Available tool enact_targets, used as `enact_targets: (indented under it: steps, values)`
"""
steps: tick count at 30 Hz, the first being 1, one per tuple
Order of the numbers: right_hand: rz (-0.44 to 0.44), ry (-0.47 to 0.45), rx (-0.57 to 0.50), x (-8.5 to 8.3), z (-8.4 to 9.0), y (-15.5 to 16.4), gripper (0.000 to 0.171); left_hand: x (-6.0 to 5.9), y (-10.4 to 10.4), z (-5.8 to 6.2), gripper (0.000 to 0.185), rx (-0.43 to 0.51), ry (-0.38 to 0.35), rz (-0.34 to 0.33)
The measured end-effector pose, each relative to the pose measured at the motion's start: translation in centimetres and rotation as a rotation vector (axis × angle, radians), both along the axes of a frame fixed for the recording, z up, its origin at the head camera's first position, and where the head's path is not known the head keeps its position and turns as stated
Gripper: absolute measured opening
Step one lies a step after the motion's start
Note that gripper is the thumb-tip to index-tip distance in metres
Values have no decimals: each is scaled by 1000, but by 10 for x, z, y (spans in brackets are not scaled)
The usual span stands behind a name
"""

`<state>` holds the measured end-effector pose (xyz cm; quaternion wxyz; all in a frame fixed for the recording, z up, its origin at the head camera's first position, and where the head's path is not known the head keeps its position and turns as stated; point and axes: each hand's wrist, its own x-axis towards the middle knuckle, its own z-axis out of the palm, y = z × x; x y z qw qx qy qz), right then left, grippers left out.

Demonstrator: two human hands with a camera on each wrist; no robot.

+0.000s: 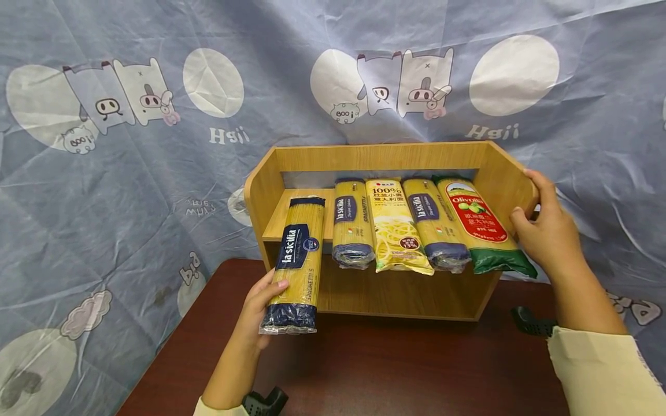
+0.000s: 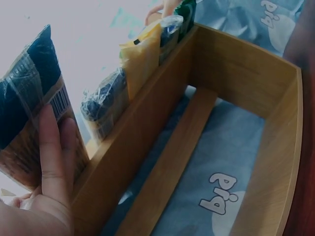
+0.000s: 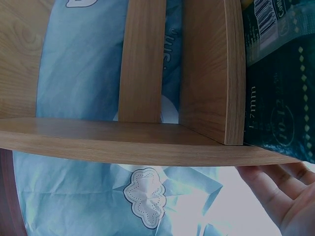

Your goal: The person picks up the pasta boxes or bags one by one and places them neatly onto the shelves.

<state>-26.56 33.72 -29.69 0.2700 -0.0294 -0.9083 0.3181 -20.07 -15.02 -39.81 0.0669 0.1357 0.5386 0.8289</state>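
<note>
My left hand [image 1: 264, 302] grips the lower part of a spaghetti pack [image 1: 299, 260] with dark blue ends, thumb on its front. That pack is at the left end of a wooden shelf [image 1: 380, 157], its top over the upper board. In the left wrist view the pack [image 2: 29, 118] stands beside the board's edge. My right hand [image 1: 554, 231] holds the shelf's right side panel, thumb on the inner side and fingers outside. Nearest to it lies a green and red pasta pack [image 1: 478, 222]; its green end [image 3: 283, 93] fills the right wrist view's upper right.
Left of the green pack on the upper board lie a blue-ended spaghetti pack [image 1: 436, 222], a yellow and white pasta pack [image 1: 398, 225] and another blue-ended pack [image 1: 354, 222]. Their ends jut past the front edge. The shelf stands on a dark red table [image 1: 416, 364] before a blue curtain [image 1: 291, 75].
</note>
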Motion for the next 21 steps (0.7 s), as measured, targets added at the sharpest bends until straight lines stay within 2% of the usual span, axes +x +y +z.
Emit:
enact_targets:
  steps: [7, 12, 21]
  values:
    - [1, -2, -10, 0, 1, 0, 71, -8, 7, 9, 49, 2, -55, 62]
    - [6, -9, -6, -1, 1, 0, 71, -16, 11, 11, 44, 34, -85, 88]
    - [-2, -20, -8, 0, 1, 0, 71, -26, 18, 22, 40, 27, -121, 93]
